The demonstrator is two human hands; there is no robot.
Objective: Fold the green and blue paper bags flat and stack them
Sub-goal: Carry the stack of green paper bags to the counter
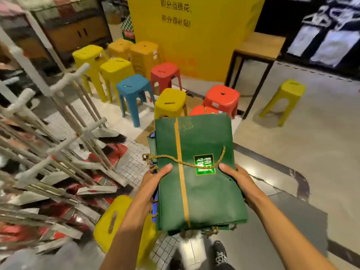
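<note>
Both arms stretch forward, with the stack of flat green bags point(202, 191) held level at centre frame. The left hand point(155, 178) clamps its nine o'clock edge and the right hand point(236, 177) its three o'clock edge, thumbs pressed on top and fingers hidden beneath. The blue bag edges point(154, 213) peek out at nine o'clock.

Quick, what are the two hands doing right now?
Left hand: grips the left edge of the stack of green bags.
Right hand: grips the right edge.

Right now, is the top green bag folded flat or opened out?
Folded flat: the green paper bag lies as a thin sheet atop the stack, gold cord handle draped across its face.
</note>
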